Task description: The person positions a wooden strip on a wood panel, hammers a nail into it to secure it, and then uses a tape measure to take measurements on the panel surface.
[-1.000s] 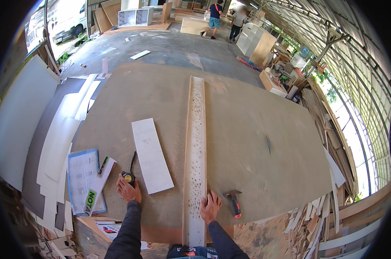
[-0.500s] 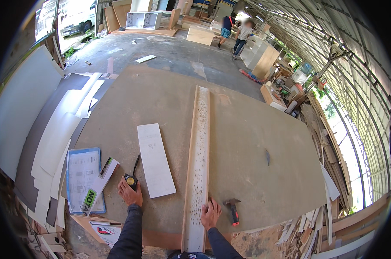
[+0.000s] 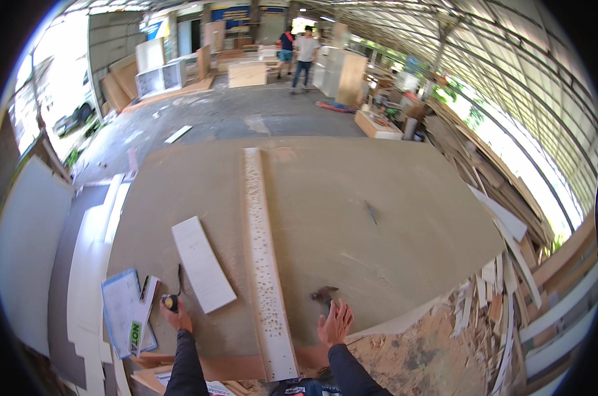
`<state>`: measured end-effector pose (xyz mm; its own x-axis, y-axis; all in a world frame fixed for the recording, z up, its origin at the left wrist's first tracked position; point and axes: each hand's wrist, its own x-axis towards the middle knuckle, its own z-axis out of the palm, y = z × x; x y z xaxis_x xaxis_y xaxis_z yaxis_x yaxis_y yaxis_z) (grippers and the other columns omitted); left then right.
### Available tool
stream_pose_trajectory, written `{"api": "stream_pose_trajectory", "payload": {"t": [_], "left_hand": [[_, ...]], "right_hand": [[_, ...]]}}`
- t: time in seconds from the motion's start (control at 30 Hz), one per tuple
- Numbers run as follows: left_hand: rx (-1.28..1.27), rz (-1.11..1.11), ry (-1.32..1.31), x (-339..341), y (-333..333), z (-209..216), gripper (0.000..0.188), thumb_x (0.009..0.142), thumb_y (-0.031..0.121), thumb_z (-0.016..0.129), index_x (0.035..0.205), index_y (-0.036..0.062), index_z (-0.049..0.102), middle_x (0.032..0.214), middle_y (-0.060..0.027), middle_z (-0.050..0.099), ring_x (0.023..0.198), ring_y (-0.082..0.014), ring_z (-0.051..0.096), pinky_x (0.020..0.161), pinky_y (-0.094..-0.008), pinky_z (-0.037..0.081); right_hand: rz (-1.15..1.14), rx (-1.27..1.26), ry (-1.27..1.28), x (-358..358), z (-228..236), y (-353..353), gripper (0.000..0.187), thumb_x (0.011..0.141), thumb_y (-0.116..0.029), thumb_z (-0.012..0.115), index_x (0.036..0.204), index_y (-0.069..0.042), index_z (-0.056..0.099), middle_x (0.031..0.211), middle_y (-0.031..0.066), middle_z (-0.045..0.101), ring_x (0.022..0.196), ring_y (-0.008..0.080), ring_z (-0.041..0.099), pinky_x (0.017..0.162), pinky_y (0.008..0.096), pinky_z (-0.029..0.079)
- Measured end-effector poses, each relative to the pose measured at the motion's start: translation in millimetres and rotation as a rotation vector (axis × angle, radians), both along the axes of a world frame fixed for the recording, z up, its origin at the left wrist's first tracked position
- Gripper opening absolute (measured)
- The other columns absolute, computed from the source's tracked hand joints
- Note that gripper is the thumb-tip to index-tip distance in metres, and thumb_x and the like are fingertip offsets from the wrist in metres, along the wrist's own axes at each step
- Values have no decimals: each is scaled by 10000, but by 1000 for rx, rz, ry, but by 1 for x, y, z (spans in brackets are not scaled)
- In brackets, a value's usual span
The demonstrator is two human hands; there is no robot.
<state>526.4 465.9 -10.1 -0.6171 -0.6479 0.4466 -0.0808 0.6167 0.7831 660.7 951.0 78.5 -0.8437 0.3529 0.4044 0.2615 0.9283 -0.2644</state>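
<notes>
At the near left of a large brown board serving as a worktop (image 3: 404, 231), my left hand (image 3: 178, 318) is closed around a black and yellow tape measure (image 3: 171, 303). A dark strap trails from it. My right hand (image 3: 336, 323) is open, fingers spread, right at the hammer (image 3: 324, 294). The hammer's head shows beyond my fingertips; its handle is hidden behind the hand. Between my hands a long narrow white board (image 3: 262, 270) with wooden edges and many small dark specks runs away from me. A shorter white panel (image 3: 203, 264) lies to its left.
Papers on a blue clipboard (image 3: 119, 317) and a printed strip (image 3: 142, 313) lie at the left. A small dark pointed piece (image 3: 371, 212) sits on the right half. Wood offcuts (image 3: 503, 297) pile up at the right. Two people (image 3: 304, 56) stand farther back near cabinets.
My right hand has left the edge of the long speckled board and moved right to the hammer, its fingers spreading. My left hand stays at the tape measure. The view has tipped up and turned right.
</notes>
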Motion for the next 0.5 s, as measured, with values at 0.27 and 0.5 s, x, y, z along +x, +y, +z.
{"api": "stream_pose_trajectory", "payload": {"t": [0.27,0.5], "left_hand": [[262,195,120,55,46,20,709,888,449,786,1318,-73,577,1200,-191,669,1041,-289,655,966,-382,502],[465,65,128,129,155,69,528,938,421,753,1181,-37,654,1024,-90,701,953,-186,627,895,-314,482]], "right_hand": [[162,-250,-18,18,-40,82,409,886,-341,731,1158,-53,629,1080,170,557,1046,376,557,887,495,463],[92,-256,-18,36,-46,161,370,873,-332,743,1096,-63,623,1059,169,551,1029,374,560,867,487,460]]}}
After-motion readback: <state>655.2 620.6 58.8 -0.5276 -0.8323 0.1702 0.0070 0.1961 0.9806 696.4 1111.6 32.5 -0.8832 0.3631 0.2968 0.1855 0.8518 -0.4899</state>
